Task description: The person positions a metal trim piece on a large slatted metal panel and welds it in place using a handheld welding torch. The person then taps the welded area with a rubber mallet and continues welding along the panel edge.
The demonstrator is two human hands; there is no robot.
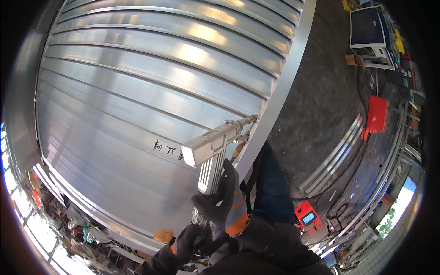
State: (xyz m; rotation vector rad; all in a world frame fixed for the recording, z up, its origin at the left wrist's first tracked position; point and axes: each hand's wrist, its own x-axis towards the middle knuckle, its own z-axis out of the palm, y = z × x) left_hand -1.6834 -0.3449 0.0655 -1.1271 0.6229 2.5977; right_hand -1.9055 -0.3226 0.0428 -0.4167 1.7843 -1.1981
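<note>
A silver handheld welding gun (213, 141) with a ribbed grip lies across the right edge of a large slatted metal panel (114, 105). My right hand (219, 199), in a grey and black glove with an orange cuff, is closed around the lower grip. The nozzle points away from me, at the corner where the slats meet the panel's side rail (280, 91); whether it touches cannot be made out. Below the grip, my gloved left hand (193, 239) is closed around the gun's wrapped cable (198, 216). Its fingers are partly in shadow.
On the dark floor to the right are a red device with a lit screen (308, 217), long metal strips (337, 151), a red box (378, 114) and loose cables. A blue and white cabinet (369, 36) stands far right. Clutter lines the lower left.
</note>
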